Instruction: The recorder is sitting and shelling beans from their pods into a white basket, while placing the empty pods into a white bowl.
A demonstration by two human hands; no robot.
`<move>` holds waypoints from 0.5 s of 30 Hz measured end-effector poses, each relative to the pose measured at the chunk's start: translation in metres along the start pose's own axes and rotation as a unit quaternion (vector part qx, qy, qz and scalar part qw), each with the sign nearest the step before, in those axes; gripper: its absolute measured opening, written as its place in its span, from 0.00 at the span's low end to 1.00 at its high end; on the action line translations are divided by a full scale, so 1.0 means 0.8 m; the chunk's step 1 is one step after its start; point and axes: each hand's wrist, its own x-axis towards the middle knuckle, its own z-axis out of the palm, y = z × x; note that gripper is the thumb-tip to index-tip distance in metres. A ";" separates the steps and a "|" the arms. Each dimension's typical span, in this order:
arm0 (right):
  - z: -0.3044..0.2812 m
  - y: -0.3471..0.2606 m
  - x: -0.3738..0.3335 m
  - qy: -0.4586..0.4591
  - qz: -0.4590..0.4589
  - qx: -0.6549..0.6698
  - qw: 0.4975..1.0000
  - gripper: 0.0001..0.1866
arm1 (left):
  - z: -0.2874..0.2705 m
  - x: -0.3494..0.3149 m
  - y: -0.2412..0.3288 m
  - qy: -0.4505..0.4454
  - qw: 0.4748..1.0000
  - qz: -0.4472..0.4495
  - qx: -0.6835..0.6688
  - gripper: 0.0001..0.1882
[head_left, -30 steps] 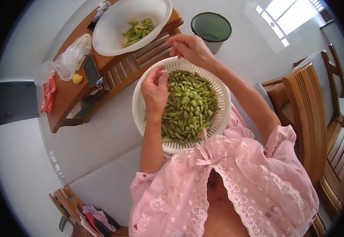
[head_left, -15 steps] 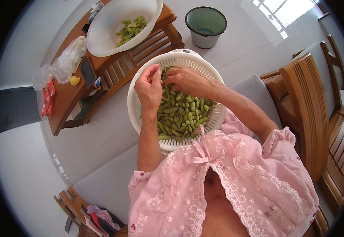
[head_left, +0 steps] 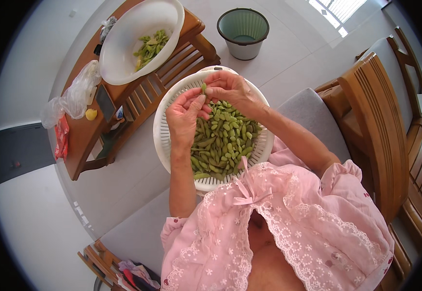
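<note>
A small green soybean pod (head_left: pixel 203 88) is pinched between the fingertips of my left hand (head_left: pixel 183 116) and my right hand (head_left: pixel 234 92). Both hands meet above the far left part of a white slotted colander (head_left: pixel 160 140). Inside lies a heap of green soybean pods (head_left: pixel 224 140). My left forearm crosses the colander's left side, and my right arm reaches over its right rim. The colander rests in front of my pink lace-trimmed clothing (head_left: pixel 288 213).
A large white bowl (head_left: pixel 111 53) with some green pods or shells stands on a wooden bench table (head_left: pixel 77 150). Beside it are a clear plastic bag (head_left: pixel 82 89) and a phone (head_left: pixel 105 102). A green-lined bucket (head_left: pixel 243 36) stands on the floor ahead; a wooden chair (head_left: pixel 375 131) is at right.
My right hand has risen from the heap to meet my left hand, and a pod now shows between the fingertips. The whole view has shifted slightly.
</note>
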 end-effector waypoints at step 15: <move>0.004 0.009 -0.003 -0.046 -0.059 -0.077 0.994 0.14 | 0.008 -0.001 -0.008 0.124 0.989 0.022 0.077 0.09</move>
